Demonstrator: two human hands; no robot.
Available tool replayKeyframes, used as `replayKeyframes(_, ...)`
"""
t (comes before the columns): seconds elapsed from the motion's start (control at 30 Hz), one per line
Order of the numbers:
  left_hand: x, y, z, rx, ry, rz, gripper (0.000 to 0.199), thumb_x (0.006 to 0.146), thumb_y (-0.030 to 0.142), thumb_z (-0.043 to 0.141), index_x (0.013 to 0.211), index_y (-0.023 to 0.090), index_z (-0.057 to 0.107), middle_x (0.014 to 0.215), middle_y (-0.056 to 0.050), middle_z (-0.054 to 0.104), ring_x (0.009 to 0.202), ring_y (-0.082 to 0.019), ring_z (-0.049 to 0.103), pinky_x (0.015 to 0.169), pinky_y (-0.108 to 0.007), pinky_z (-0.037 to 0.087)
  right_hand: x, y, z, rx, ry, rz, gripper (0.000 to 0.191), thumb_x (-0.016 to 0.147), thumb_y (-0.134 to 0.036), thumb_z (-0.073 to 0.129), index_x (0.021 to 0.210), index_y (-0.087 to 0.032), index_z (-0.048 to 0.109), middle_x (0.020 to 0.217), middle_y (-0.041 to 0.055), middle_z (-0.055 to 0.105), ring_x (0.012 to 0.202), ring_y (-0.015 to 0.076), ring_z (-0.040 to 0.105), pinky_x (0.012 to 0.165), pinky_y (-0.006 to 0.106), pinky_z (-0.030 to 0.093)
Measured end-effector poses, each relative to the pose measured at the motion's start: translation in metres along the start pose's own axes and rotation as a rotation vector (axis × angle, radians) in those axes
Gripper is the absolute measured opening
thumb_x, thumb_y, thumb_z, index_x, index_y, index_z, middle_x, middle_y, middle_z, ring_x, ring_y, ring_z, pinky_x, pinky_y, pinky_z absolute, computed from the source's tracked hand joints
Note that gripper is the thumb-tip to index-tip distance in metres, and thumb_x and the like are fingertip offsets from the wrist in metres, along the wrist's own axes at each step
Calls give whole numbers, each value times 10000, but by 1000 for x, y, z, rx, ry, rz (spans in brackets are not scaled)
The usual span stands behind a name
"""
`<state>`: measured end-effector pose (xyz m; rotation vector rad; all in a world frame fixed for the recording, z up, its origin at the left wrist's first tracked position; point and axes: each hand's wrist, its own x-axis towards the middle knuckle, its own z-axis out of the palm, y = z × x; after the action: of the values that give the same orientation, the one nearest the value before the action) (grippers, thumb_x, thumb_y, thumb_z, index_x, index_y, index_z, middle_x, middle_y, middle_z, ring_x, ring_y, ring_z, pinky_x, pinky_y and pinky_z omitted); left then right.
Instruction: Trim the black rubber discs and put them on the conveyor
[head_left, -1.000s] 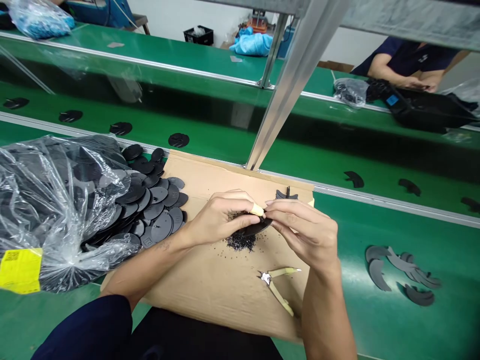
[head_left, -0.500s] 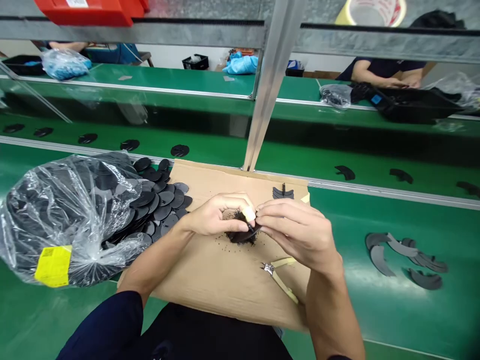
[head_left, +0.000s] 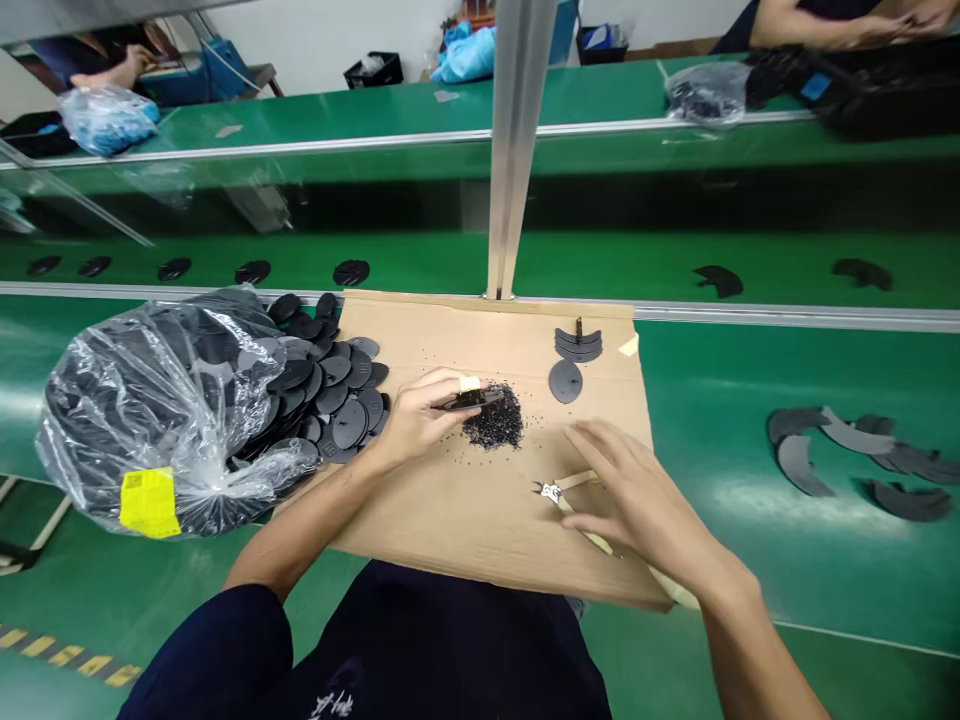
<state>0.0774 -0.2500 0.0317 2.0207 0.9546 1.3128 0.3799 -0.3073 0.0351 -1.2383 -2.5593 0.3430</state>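
Observation:
My left hand (head_left: 420, 418) has yellowish tape on a finger and pinches a thin black plastic part (head_left: 466, 401), seen nearly edge-on. It hovers by a heap of small black plastic bits (head_left: 496, 428) on the cardboard sheet (head_left: 450, 520). Fingers spread, my right hand (head_left: 637, 490) is over the side cutters (head_left: 552, 492), which lie with yellow handles apart and partly covered by the hand. Whether it touches them I cannot tell. Beyond the heap lie a black disc (head_left: 565, 381) and a stack of curved black pieces (head_left: 578, 345).
On the left, a clear plastic bag (head_left: 161, 400) of black discs spills several loose ones (head_left: 349, 424). Curved grey-black pieces (head_left: 806, 465) lie at right. A metal post (head_left: 511, 160) stands beyond the cardboard. Parts sit along the green strip behind; other people's hands (head_left: 892, 25) show across.
My right hand has left the black part and moved right and toward me, opening over the side cutters. My left hand keeps the part, now slightly left. The view has shifted, exposing the disc.

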Motion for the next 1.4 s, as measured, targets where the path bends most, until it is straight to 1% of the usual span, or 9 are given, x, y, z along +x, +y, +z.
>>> replayKeyframes(0.1,-2,-7,-4,136,43,111,191,928,264,743,1089,162,745,941,-72,785,866,-157,734,762,-291,602,-33,7,20,-98,-16,64,673,945,-537,604,1485,-156,482,1329,216,620,1267,399,584,979,539,549)
replayKeyframes(0.2,-2,-14,-2,224,37,188,138,931,226,735,1057,169,728,918,-60,779,855,-153,721,757,-297,588,-42,-2,29,-128,-26,90,495,985,-415,538,1402,-149,549,1213,196,656,1152,359,626,907,491,569)
replayKeyframes(0.33,-5,-23,1,293,44,265,152,936,146,691,1084,178,708,944,-62,769,874,-162,710,769,-315,585,-32,-14,26,-82,-34,91,326,993,-313,490,1259,-159,599,1164,182,671,1082,333,644,877,471,569)
replayKeyframes(0.5,-14,-29,1,314,34,298,253,929,91,649,1153,201,692,1012,-63,775,944,-183,707,813,-352,598,-1,-11,12,261,70,188,276,1047,-347,387,1229,-207,541,1081,121,679,919,246,668,785,389,578)
replayKeyframes(0.63,-16,-26,1,135,-6,211,228,942,155,682,1170,163,692,977,-77,774,914,-180,716,796,-344,598,40,-12,6,375,170,158,252,1040,-383,458,1199,-212,554,970,88,661,802,211,645,710,347,555)
replayKeyframes(0.73,-16,-24,2,28,-14,115,213,933,215,726,1136,153,710,934,-75,771,872,-176,715,772,-331,590,67,-13,8,343,223,29,227,987,-363,592,1148,-204,586,964,100,681,856,235,665,730,362,556)
replayKeyframes(0.83,-17,-24,3,-24,-22,74,218,930,246,736,1129,159,718,931,-83,772,878,-185,717,777,-340,589,81,-11,14,297,266,-93,260,956,-335,653,1162,-191,593,976,112,713,856,245,674,739,378,563)
replayKeyframes(1.0,-18,-26,0,-62,-47,18,210,937,265,731,1116,156,724,926,-94,775,868,-191,717,774,-345,592,87,-8,22,303,262,-124,320,949,-338,673,1221,-178,620,978,118,740,826,242,683,732,387,574)
replayKeyframes(1.4,-18,-25,3,-124,-58,-123,225,934,328,737,1079,155,736,887,-74,745,831,-163,678,728,-287,560,82,-4,21,218,265,-120,249,968,-300,677,1172,-158,685,930,93,748,789,198,699,704,319,575)
